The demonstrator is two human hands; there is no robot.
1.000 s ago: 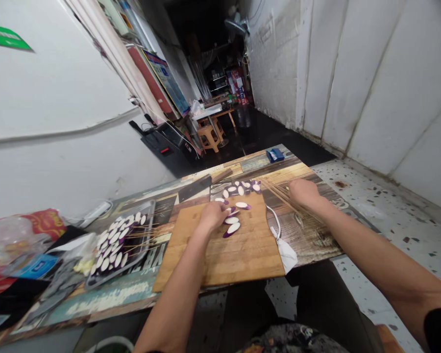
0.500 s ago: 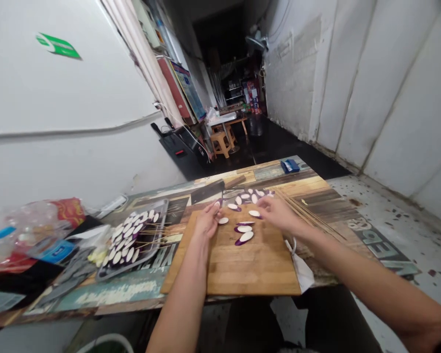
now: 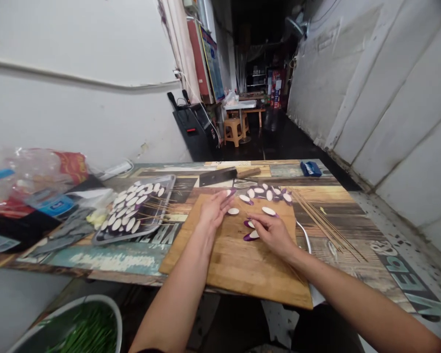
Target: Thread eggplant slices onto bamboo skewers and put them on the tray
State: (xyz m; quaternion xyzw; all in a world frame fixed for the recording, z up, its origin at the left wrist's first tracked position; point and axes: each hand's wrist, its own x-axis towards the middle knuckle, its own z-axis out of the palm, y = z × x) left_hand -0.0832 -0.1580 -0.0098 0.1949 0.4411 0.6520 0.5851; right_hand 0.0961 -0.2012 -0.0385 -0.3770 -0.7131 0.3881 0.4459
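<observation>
My left hand (image 3: 213, 211) is over the cutting board's (image 3: 238, 274) upper left, its fingers closed on a purple-skinned eggplant slice (image 3: 228, 193). My right hand (image 3: 274, 234) pinches a thin bamboo skewer (image 3: 297, 275), mostly hidden by the hand and forearm; its tip points toward the left hand. Two eggplant slices (image 3: 250, 236) lie by the right fingertips, partly covered. Another slice (image 3: 233, 211) rests flat beside my left fingers. Several more slices (image 3: 269, 195) are grouped at the board's far edge.
To the left, a metal tray (image 3: 147, 230) carries skewered eggplant slices. A cleaver (image 3: 218, 176) lies beyond the board, loose skewers (image 3: 327, 225) to its right. A blue box (image 3: 310, 169) sits at the far edge. Below left stands a tub (image 3: 119, 318) of cut greens.
My right hand has come back toward me, from the board's far right to beside the two middle slices. My left hand still holds its slice. The camera view has turned and levelled.
</observation>
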